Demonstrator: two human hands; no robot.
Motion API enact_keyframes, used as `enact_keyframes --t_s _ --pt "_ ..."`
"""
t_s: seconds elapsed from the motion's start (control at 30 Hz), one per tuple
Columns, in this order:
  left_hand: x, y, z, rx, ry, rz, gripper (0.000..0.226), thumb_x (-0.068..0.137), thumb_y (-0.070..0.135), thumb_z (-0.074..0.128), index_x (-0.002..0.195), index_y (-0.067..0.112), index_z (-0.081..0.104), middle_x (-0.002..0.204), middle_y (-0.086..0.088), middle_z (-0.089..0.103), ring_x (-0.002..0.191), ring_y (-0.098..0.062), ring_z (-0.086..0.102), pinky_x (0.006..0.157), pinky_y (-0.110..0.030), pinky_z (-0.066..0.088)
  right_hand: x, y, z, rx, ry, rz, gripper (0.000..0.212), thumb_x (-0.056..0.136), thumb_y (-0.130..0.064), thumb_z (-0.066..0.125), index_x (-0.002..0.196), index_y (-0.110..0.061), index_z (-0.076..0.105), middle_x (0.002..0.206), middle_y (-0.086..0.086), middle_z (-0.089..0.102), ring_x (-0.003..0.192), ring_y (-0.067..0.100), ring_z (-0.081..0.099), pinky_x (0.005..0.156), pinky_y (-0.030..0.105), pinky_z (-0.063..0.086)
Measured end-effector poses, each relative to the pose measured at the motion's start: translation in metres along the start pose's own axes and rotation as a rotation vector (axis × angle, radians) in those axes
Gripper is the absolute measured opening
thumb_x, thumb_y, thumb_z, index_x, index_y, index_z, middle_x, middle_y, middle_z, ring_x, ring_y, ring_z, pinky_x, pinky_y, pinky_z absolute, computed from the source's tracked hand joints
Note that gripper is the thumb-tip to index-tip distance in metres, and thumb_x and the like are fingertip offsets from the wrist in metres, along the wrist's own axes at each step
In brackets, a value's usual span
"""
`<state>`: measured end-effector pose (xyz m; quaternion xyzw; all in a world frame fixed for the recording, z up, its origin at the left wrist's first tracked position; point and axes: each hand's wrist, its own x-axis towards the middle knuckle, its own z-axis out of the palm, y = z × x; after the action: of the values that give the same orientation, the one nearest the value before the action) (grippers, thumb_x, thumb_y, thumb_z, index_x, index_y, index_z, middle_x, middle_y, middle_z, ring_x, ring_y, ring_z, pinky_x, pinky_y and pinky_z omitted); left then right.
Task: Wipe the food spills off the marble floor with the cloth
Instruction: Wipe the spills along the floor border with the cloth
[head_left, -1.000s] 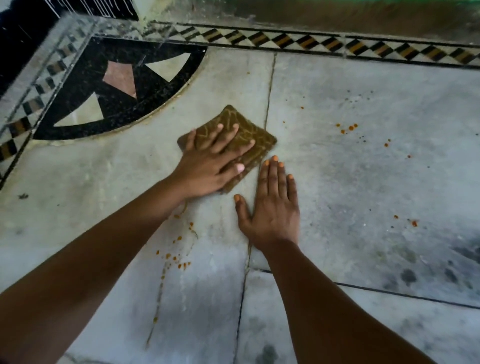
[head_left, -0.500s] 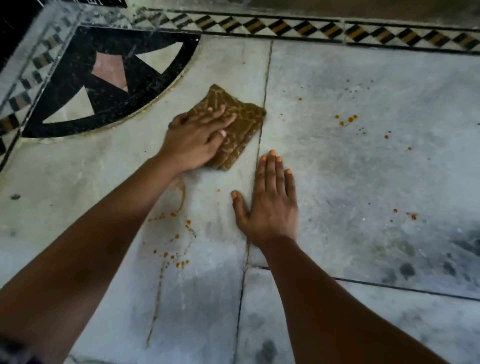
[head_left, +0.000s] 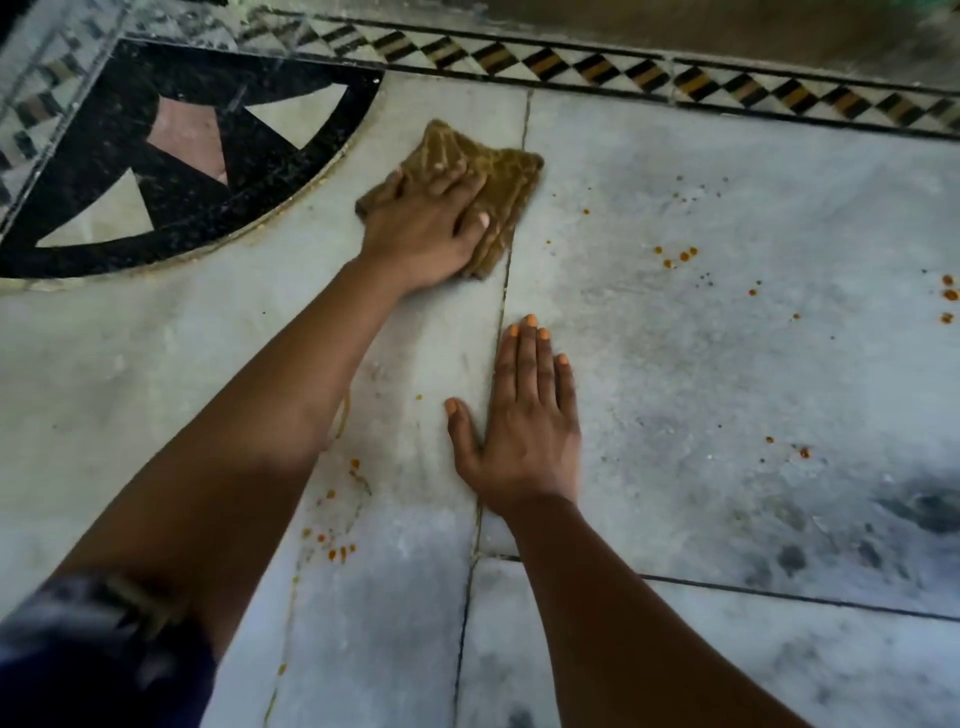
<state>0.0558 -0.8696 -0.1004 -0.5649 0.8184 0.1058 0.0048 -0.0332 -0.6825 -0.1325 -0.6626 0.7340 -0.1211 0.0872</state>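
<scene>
Brown cloth (head_left: 498, 171) under flat left-hand fingers (head_left: 447, 179).

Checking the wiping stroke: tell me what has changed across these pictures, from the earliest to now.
The left hand, pressing flat on the cloth, slid it up the marble floor, away from the person and nearer the black inlay, between the first two pictures; since then it has barely shifted. The right hand stayed flat on the floor, and the orange spills to its right and under the left forearm remain unwiped.
</scene>
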Motion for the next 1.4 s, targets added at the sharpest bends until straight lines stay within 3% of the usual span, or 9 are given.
enact_keyframes --t_s 0.1,0.23,0.33,0.57,0.8,1.03,1.23,1.33,1.4 --pt "-0.004 -0.008 0.005 0.038 0.033 0.000 0.054 0.099 0.043 0.024 0.149 0.027 0.014 0.158 0.002 0.011 0.145 -0.015 0.009 0.117 -0.041 0.000 0.000 0.000 0.000 -0.004 -0.001 0.000 0.079 0.088 -0.053 0.025 0.146 -0.001 0.015 0.154 0.017 0.017 0.144 0.028 0.013 0.114 0.041 0.008" --pt "0.059 0.000 -0.008 -0.013 -0.058 -0.101 0.056 0.099 0.044 0.020 0.150 0.027 0.007 0.159 0.001 0.002 0.146 -0.017 0.001 0.116 -0.042 -0.004 -0.001 0.000 0.000 -0.010 -0.005 -0.009 0.079 0.088 -0.054 0.026 0.147 -0.002 0.014 0.155 0.016 0.014 0.144 0.026 0.010 0.115 0.040 0.007" --pt "0.075 0.004 -0.010 -0.052 -0.093 -0.080 0.056 0.098 0.047 0.020 0.150 0.029 0.008 0.159 0.000 0.001 0.146 -0.020 -0.001 0.116 -0.043 -0.005 0.000 0.001 0.001 -0.009 -0.014 -0.013 0.080 0.088 -0.055 0.025 0.148 -0.003 0.011 0.156 0.014 0.010 0.145 0.024 0.006 0.115 0.040 0.004" --pt "-0.051 -0.018 0.012 -0.019 -0.016 0.112 0.065 0.087 0.058 0.020 0.148 0.036 0.012 0.159 0.006 0.005 0.146 -0.016 0.001 0.115 -0.041 -0.005 0.000 0.001 0.001 -0.013 0.008 -0.016 0.078 0.088 -0.052 0.028 0.146 -0.001 0.021 0.153 0.018 0.021 0.143 0.029 0.018 0.115 0.040 0.009" --pt "0.038 -0.015 -0.011 -0.052 -0.125 -0.148 0.060 0.096 0.053 0.027 0.149 0.035 0.005 0.159 0.003 -0.007 0.145 -0.021 -0.007 0.115 -0.050 -0.005 0.000 0.001 0.001 -0.025 0.015 -0.022 0.079 0.088 -0.053 0.027 0.147 -0.002 0.017 0.154 0.017 0.018 0.143 0.028 0.015 0.116 0.039 0.007" --pt "-0.021 -0.028 -0.001 -0.027 -0.168 0.096 0.058 0.095 0.055 0.031 0.146 0.043 0.007 0.158 0.010 -0.007 0.145 -0.014 -0.008 0.115 -0.042 -0.008 0.000 0.002 0.002 -0.040 0.014 -0.030 0.079 0.088 -0.054 0.026 0.146 -0.001 0.020 0.154 0.019 0.020 0.143 0.029 0.016 0.116 0.038 0.007" --pt "-0.038 -0.098 -0.013 -0.063 -0.125 -0.301 0.057 0.096 0.052 0.027 0.148 0.039 0.005 0.158 0.006 -0.007 0.145 -0.020 -0.008 0.115 -0.049 -0.008 0.000 0.004 0.005 -0.048 0.032 -0.040 0.080 0.087 -0.055 0.024 0.147 -0.001 0.019 0.154 0.019 0.018 0.143 0.030 0.016 0.116 0.038 0.006" --pt "-0.057 -0.061 -0.008 -0.076 -0.137 -0.270 0.060 0.095 0.053 0.031 0.148 0.038 0.006 0.158 0.005 -0.008 0.145 -0.023 -0.007 0.114 -0.051 -0.009 -0.002 0.003 0.003 -0.062 0.009 -0.049 0.081 0.087 -0.056 0.020 0.147 -0.002 0.014 0.155 0.018 0.013 0.144 0.029 0.011 0.117 0.038 0.004" --pt "-0.082 -0.032 0.001 -0.063 -0.150 -0.140 0.061 0.094 0.054 0.033 0.147 0.040 0.006 0.158 0.006 -0.009 0.145 -0.021 -0.008 0.113 -0.051 -0.009 -0.001 0.004 0.002 -0.079 -0.028 -0.051 0.081 0.088 -0.055 0.020 0.148 -0.003 0.009 0.156 0.017 0.008 0.145 0.027 0.005 0.117 0.038 0.000"
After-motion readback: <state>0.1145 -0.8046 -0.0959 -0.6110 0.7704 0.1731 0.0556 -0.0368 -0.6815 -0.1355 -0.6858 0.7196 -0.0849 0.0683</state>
